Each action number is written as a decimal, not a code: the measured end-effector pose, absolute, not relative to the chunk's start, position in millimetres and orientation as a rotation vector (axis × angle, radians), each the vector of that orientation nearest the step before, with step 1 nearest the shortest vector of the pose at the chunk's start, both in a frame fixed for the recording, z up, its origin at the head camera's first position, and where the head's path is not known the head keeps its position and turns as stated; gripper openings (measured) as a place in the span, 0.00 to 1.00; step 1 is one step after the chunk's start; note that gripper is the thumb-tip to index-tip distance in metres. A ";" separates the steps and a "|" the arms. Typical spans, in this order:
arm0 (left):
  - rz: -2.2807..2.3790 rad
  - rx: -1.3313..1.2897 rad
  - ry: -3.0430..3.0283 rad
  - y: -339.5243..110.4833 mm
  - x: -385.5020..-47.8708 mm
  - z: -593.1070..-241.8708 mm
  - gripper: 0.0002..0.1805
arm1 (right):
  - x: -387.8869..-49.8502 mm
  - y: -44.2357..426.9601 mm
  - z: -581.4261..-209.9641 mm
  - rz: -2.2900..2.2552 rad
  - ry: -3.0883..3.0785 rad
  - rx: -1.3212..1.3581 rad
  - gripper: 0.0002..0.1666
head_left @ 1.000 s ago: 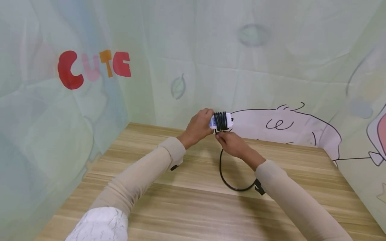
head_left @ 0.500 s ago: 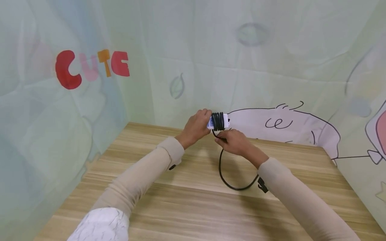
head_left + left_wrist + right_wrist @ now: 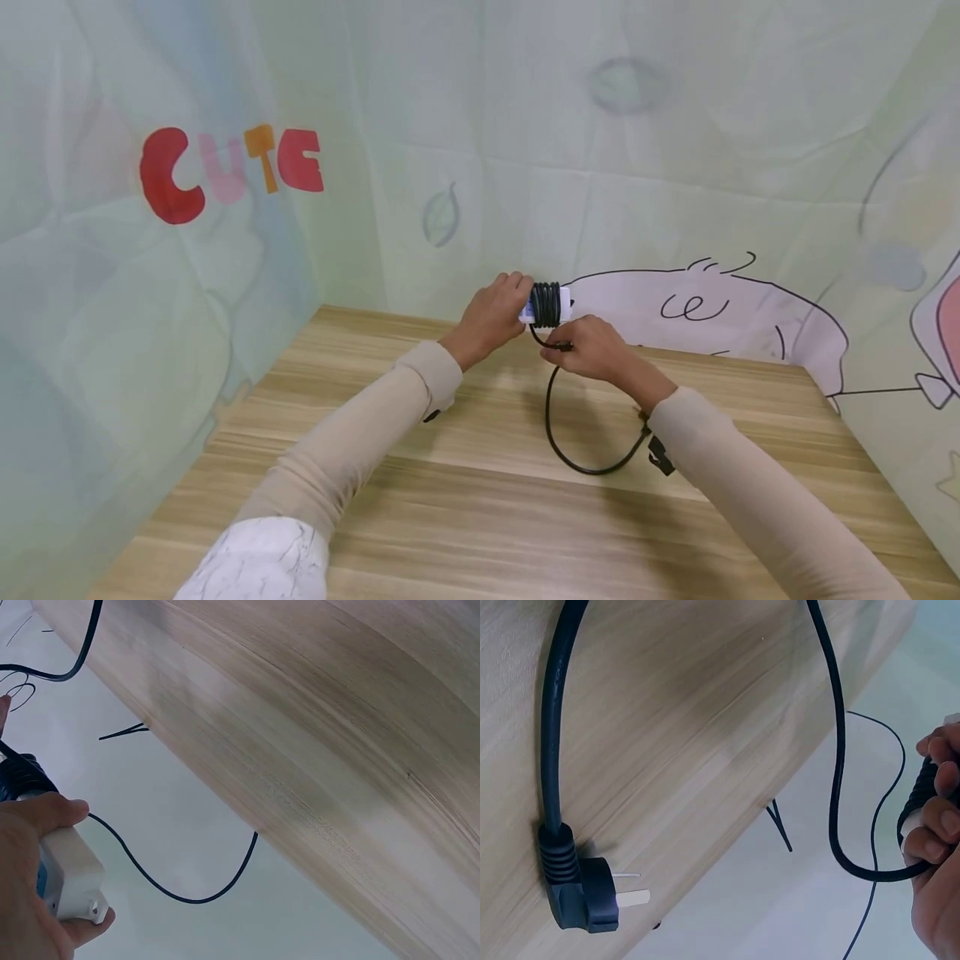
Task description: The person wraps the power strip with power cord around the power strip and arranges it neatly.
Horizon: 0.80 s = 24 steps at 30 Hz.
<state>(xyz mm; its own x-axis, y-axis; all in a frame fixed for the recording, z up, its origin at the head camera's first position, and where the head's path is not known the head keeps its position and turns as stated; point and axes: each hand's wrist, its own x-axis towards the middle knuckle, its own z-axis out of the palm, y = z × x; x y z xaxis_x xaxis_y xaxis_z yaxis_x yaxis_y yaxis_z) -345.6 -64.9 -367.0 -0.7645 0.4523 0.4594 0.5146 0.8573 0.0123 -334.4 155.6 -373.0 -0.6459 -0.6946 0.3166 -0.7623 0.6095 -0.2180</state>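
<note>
My left hand [image 3: 491,317] grips one end of a white power strip [image 3: 566,303], held up near the table's far edge. Several turns of its black cable [image 3: 546,305] are wound tightly round the strip's middle. In the left wrist view, thumb and fingers clasp the white casing [image 3: 79,874]. My right hand [image 3: 592,350], just below and right of the strip, pinches the cable where it leaves the windings. From there the loose cable [image 3: 838,750] hangs in a loop. Its plug [image 3: 585,889], with bare metal pins, shows over the wood in the right wrist view.
A wood-grain table [image 3: 480,517] spreads beneath both arms. Printed fabric walls stand at its back and sides, with coloured letters [image 3: 172,177] on the left and a cartoon outline [image 3: 697,308] behind the table's far edge.
My right hand has slid slightly right along the cable, away from the strip, so a short stretch of cable now shows between windings and fingers. The left hand keeps its grip, nearly still.
</note>
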 end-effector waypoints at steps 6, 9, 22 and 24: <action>-0.176 -0.722 -2.599 -63.8 -344.3 -369.6 0.22 | -335.9 158.8 -371.9 0.559 -2.633 1.262 0.12; -0.142 -0.725 -2.589 -65.5 -344.7 -371.8 0.21 | -335.4 158.8 -372.3 0.607 -2.615 1.298 0.18; -0.090 -0.709 -2.621 -73.8 -351.8 -376.0 0.23 | -331.5 161.6 -363.3 0.611 -2.587 1.312 0.15; -0.093 -0.730 -2.614 -73.5 -351.2 -376.6 0.23 | -332.0 163.7 -361.0 0.581 -2.583 1.313 0.11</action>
<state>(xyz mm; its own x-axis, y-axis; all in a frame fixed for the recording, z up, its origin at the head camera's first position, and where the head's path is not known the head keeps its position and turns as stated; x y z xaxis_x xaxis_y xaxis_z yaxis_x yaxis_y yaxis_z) -351.2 -73.5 -376.6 -0.7725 0.4799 0.4159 0.5084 0.8598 -0.0479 -332.0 163.7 -361.0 -0.5915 -0.7333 0.3353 -0.8063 0.5322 -0.2582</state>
